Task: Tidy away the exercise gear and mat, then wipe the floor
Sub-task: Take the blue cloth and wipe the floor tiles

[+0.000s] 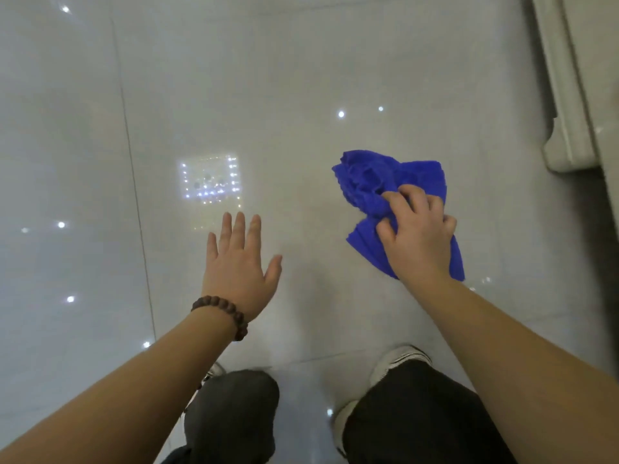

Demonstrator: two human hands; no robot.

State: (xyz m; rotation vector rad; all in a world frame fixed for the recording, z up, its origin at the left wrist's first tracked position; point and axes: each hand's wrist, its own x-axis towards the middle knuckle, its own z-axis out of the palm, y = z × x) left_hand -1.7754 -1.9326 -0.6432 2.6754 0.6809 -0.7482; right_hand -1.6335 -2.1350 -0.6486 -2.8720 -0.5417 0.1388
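A crumpled blue cloth (378, 182) lies on the glossy pale tiled floor (284, 95), right of centre. My right hand (418, 229) grips the near part of the cloth, fingers bunched into the fabric and pressing it against the tiles. My left hand (239, 262) hovers flat and open to the left of the cloth, fingers spread, palm down, holding nothing. A brown bead bracelet (222, 313) circles the left wrist. No mat or exercise gear shows in view.
A pale furniture base or moulded edge (566, 95) runs along the right side, close to the cloth. My knees in dark trousers (234, 406) and light shoes (398, 360) are at the bottom. Ceiling lights reflect on the tiles.
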